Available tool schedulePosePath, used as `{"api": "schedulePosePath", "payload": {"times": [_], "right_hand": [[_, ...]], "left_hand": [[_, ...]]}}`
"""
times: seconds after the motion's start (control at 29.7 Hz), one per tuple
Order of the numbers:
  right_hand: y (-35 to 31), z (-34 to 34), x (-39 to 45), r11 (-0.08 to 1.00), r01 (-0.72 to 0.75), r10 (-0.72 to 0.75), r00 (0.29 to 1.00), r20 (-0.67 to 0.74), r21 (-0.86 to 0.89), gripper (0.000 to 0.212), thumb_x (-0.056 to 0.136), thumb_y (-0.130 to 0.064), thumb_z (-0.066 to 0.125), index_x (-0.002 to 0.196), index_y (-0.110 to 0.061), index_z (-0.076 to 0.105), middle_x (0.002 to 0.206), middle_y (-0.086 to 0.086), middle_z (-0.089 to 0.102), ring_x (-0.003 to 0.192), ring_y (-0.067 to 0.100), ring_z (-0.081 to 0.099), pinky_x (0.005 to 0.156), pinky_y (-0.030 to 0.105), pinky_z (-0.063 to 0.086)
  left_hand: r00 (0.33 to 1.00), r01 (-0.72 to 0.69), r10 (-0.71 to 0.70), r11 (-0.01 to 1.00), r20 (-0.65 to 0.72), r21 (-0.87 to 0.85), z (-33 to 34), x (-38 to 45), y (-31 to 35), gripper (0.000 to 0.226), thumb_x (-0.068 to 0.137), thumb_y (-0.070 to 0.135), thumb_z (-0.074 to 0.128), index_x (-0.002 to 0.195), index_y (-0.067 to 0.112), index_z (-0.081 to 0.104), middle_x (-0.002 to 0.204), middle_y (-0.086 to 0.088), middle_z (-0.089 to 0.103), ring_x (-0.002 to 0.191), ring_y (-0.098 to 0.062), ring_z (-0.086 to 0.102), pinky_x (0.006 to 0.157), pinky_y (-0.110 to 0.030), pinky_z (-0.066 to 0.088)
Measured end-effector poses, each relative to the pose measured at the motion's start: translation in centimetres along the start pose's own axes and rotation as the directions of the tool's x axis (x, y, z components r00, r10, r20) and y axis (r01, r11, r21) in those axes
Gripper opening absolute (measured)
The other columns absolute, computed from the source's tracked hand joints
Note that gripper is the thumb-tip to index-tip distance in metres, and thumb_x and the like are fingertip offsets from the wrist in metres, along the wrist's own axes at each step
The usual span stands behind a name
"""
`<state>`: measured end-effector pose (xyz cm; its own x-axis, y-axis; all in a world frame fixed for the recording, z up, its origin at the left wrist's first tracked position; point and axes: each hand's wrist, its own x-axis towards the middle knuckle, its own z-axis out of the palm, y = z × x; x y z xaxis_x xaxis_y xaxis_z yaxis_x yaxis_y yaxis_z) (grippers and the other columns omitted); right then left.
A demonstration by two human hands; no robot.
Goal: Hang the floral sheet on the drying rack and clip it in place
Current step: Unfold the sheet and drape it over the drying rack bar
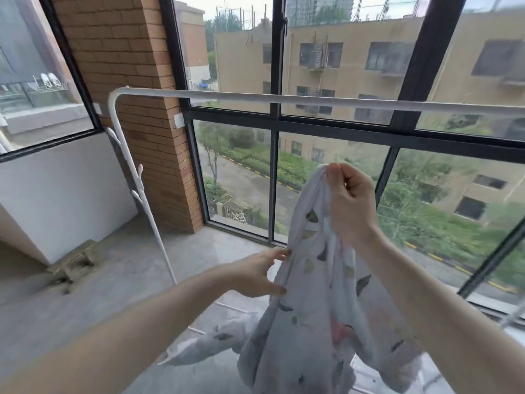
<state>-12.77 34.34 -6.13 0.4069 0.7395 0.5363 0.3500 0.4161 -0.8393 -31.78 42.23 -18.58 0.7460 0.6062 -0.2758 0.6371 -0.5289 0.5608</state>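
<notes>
The floral sheet (312, 280), pale with leaf and pink flower prints, hangs bunched in front of me, its lower part trailing to the floor. My right hand (350, 203) pinches its top edge, raised below the rack's bar. Lower down, my left hand (260, 273) touches the sheet's left edge with fingers spread. The white drying rack's top bar (284, 99) runs across the view above both hands, with its bent upright (136, 177) at the left. Several white clips (139, 173) sit on that upright.
Large dark-framed windows (274, 155) stand just behind the rack. A brick pillar (136, 81) is at the left corner. A small wooden stool (75, 260) sits on the grey concrete floor (127, 280) by the white wall.
</notes>
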Motion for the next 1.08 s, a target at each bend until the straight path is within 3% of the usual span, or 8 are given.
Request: {"api": "schedulePosePath", "payload": {"times": [0.13, 0.24, 0.37, 0.44, 0.64, 0.84, 0.98, 1.08], "right_hand": [[-1.8, 0.8, 0.1, 0.996, 0.079, -0.081, 0.996, -0.039, -0.051, 0.044, 0.11, -0.018, 0.047, 0.066, -0.022, 0.044, 0.053, -0.016, 0.033, 0.052, 0.006, 0.024, 0.051, 0.028, 0.019], [-2.0, 0.9, -0.7, 0.994, 0.084, -0.086, 0.996, -0.029, -0.063, 0.046, 0.109, -0.016, 0.047, 0.065, -0.024, 0.042, 0.054, -0.017, 0.031, 0.053, 0.006, 0.024, 0.052, 0.025, 0.02], [-2.2, 0.7, -1.8, 0.988, 0.122, -0.124, 0.992, -0.015, -0.091, 0.044, 0.109, -0.016, 0.048, 0.065, -0.014, 0.039, 0.057, -0.014, 0.027, 0.055, 0.008, 0.022, 0.054, 0.028, 0.019], [-2.3, -0.1, -2.1, 0.98, 0.141, -0.143, 0.99, -0.007, -0.139, 0.044, 0.109, -0.015, 0.048, 0.067, -0.006, 0.039, 0.058, -0.01, 0.028, 0.056, 0.008, 0.022, 0.053, 0.026, 0.019], [-0.3, -6.0, -2.0, 0.905, 0.0, -0.057, 0.991, -0.12, -0.425, 0.042, 0.107, -0.028, 0.053, 0.069, -0.01, 0.052, 0.056, -0.001, 0.039, 0.049, 0.007, 0.029, 0.045, 0.023, 0.02], [-0.9, -7.2, 0.1, 0.818, -0.031, -0.117, 0.969, -0.218, -0.575, 0.027, 0.106, -0.038, 0.052, 0.091, -0.019, 0.065, 0.072, -0.004, 0.064, 0.061, 0.016, 0.057, 0.053, 0.03, 0.04], [-5.5, -1.1, 1.8, 0.848, 0.137, -0.099, 0.99, 0.101, -0.512, 0.045, 0.097, -0.05, 0.064, 0.135, -0.031, 0.05, 0.119, -0.017, 0.069, 0.1, -0.001, 0.061, 0.08, 0.021, 0.048], [-6.7, 1.6, 3.2, 0.891, 0.099, -0.068, 0.994, 0.086, -0.443, 0.029, 0.1, -0.037, 0.062, 0.076, -0.023, 0.054, 0.059, -0.017, 0.053, 0.05, 0.002, 0.044, 0.049, 0.029, 0.034]], "left_hand": [[0.981, 0.05, -0.101, 0.956, -0.165, -0.289, 1.8, 2.2, -1.3, 0.083, 0.092, 0.012, 0.068, 0.159, 0.025, 0.02, 0.159, -0.001, 0.036, 0.139, -0.024, 0.045, 0.102, -0.03, 0.044], [0.97, 0.018, -0.07, 0.976, -0.234, -0.217, 1.7, 3.6, -2.8, 0.078, 0.088, 0.013, 0.071, 0.156, 0.028, 0.035, 0.159, 0.001, 0.036, 0.14, -0.019, 0.043, 0.111, -0.031, 0.042], [0.992, -0.071, 0.049, 0.979, -0.119, -0.193, 2.4, 4.7, -4.1, 0.016, 0.092, 0.016, 0.069, 0.101, 0.029, 0.073, 0.116, 0.001, 0.072, 0.105, -0.015, 0.063, 0.095, -0.036, 0.055], [0.982, -0.014, -0.025, 0.979, -0.187, -0.203, 1.9, 4.7, -5.3, 0.013, 0.095, 0.02, 0.063, 0.102, 0.023, 0.073, 0.107, 0.0, 0.075, 0.099, -0.019, 0.067, 0.084, -0.034, 0.054], [0.732, -0.013, -0.278, 0.907, -0.622, -0.42, -10.4, 1.4, -5.7, 0.019, 0.099, 0.025, 0.052, 0.082, 0.017, 0.056, 0.076, -0.007, 0.063, 0.07, -0.025, 0.055, 0.057, -0.031, 0.037], [0.376, -0.459, 0.114, 0.885, -0.92, -0.078, -23.6, -5.1, 8.9, 0.024, 0.109, 0.024, 0.047, 0.091, 0.014, 0.06, 0.068, 0.008, 0.051, 0.051, 0.001, 0.039, 0.048, -0.017, 0.032], [0.391, -0.553, 0.404, 0.821, -0.827, 0.14, -24.8, -6.4, 16.7, 0.023, 0.108, 0.019, 0.048, 0.095, 0.01, 0.065, 0.065, 0.002, 0.052, 0.041, 0.0, 0.035, 0.041, -0.017, 0.031], [0.428, -0.58, 0.463, 0.8, -0.776, 0.158, -24.3, -6.3, 18.6, 0.022, 0.107, 0.018, 0.053, 0.088, 0.016, 0.063, 0.062, 0.004, 0.05, 0.041, -0.001, 0.035, 0.04, -0.018, 0.031]]}}
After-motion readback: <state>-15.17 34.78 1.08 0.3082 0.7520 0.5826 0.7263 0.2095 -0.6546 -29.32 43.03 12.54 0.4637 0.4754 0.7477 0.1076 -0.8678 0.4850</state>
